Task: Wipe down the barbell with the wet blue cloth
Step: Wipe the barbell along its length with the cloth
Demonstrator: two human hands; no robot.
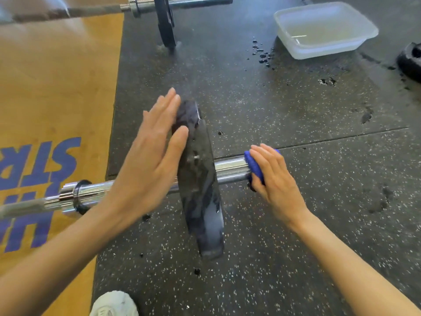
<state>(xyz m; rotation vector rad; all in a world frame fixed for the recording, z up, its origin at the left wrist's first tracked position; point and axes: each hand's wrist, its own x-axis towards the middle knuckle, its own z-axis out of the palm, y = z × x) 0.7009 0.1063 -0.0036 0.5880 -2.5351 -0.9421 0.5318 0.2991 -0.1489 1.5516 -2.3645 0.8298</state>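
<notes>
Both hands are working: the left hand (148, 156), fingers straight, is bracing the black weight plate (200, 179). The right hand (271, 174) is clamping the wet blue cloth (254, 164) around the chrome barbell sleeve (230, 169); twisting while sliding outward should cover it evenly.

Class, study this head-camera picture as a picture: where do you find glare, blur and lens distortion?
Head view: glare streaks the chrome sleeve between plate and cloth; the left hand is slightly motion-blurred, the right hand sharper; the far barbell along the top edge is soft and bowed by the wide lens; light is even, shadows faint.
</notes>
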